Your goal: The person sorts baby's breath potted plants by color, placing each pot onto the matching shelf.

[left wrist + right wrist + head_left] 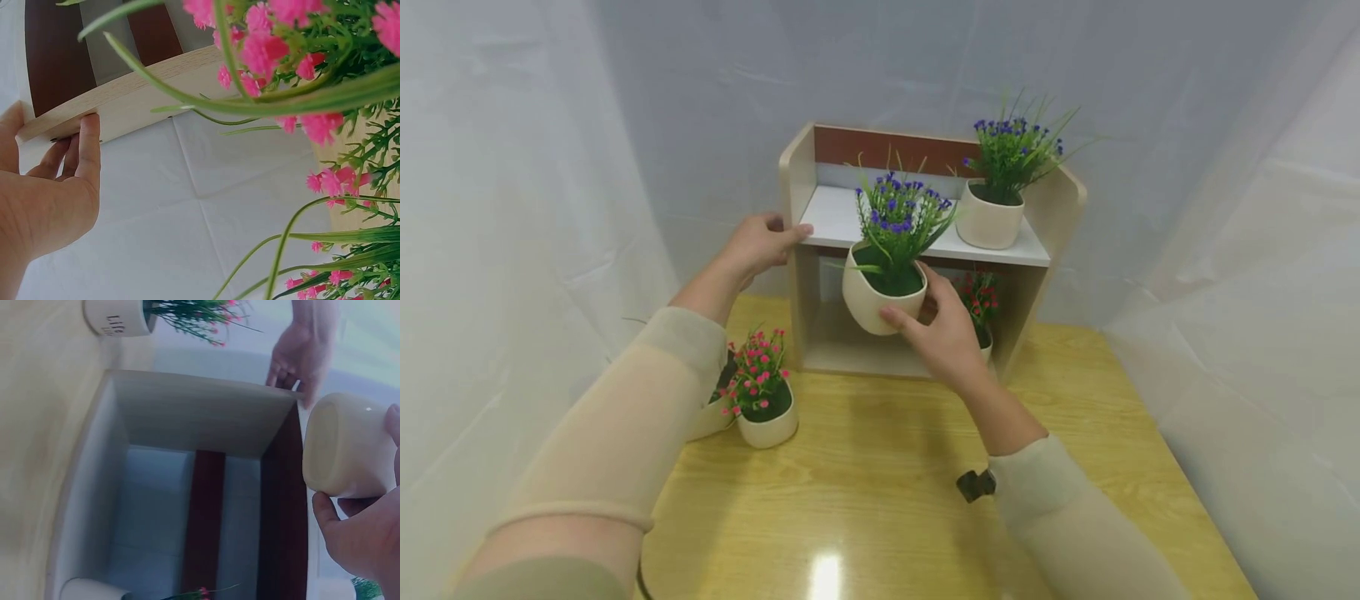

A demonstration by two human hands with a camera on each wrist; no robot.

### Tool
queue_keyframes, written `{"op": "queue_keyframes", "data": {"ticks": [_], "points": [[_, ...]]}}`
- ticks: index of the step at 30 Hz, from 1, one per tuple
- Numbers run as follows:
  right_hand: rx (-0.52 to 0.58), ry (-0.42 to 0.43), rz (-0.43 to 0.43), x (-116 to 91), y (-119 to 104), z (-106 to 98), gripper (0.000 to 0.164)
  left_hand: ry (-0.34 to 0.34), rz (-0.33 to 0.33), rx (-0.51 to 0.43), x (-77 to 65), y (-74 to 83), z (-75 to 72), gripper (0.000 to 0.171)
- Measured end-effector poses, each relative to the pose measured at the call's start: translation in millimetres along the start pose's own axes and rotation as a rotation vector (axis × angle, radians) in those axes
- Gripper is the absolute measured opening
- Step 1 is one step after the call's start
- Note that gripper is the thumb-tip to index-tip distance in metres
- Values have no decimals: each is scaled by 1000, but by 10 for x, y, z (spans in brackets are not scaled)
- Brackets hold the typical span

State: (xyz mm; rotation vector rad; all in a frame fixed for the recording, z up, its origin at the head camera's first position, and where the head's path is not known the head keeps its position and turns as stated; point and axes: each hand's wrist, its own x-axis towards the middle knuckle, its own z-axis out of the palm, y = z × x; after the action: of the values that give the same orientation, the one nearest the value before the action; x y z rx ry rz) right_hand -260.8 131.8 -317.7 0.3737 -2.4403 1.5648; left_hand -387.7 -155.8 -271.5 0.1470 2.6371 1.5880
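Observation:
My right hand [947, 333] grips a white flowerpot [867, 292] with purple flowers, thumb on its front and fingers round its right side. The pot is held up before the upper board of a small wooden shelf [835, 215], slightly tilted. In the right wrist view, the underside of this flowerpot [328, 444] faces the camera. My left hand [763, 246] pinches the shelf's left side, its thumb at the upper board's front corner. From the left wrist view, fingers of this left hand [56, 200] lie against the outer face of the side panel [137, 103].
A second purple-flowered pot [990, 218] stands on the upper board's right side. Below it, a red-flowered plant [979, 302] sits in the lower compartment. Pink-flowered pots [769, 427] stand on the wooden table [865, 475], left of the shelf. White sheeting [715, 100] hangs behind.

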Motion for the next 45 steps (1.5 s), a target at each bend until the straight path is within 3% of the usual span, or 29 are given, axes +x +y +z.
{"op": "queue_keyframes", "data": {"ticks": [8,20,29,36,45], "points": [[36,-7,22,273,-204,-65,81,-13,-11,27,9,10,-10,83],[-49,41,43,645,-257,-123,84,-9,4,22,-16,2,2,80],[-117,65,23,842,-276,-100,83,-9,5,35,-12,0,6,84],[-193,83,89,949,-342,-67,88,-1,-4,28,4,-7,-1,85],[-242,86,98,1051,-339,-29,90,-12,-10,37,14,-7,7,81]]}}
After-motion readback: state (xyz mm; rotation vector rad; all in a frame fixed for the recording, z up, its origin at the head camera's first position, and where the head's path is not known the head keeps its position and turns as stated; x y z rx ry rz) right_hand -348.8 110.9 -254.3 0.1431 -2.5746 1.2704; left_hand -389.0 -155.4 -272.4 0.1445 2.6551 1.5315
